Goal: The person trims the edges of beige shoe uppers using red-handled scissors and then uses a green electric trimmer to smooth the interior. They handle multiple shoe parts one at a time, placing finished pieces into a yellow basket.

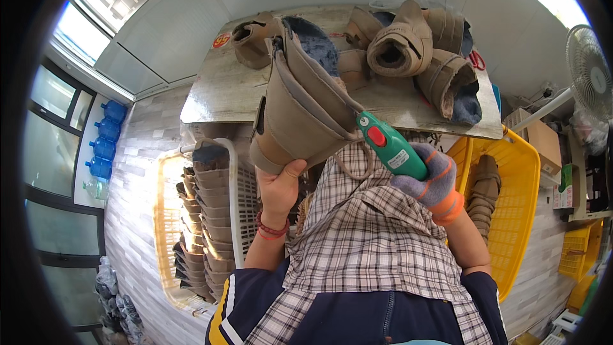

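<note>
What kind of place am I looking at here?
Likely a small footwear workshop. Tan boots lie heaped on a worktable, more are stacked in a white basket, and the right hand holds a green hand tool to a boot upper.

I see a matt, suede-like tan boot (300, 105) with fuzzy blue lining. The green tool (391, 145) looks like glossy plastic; my right hand (431, 182) wears knitted cloth.

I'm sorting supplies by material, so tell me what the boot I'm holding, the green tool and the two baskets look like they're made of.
The tan boot looks like matte suede or a suede-like fabric, with a fuzzy dark pile lining. The green tool has a smooth, slightly glossy body, probably plastic, with a red button. The yellow basket and white basket show moulded lattice walls, likely plastic.
</note>
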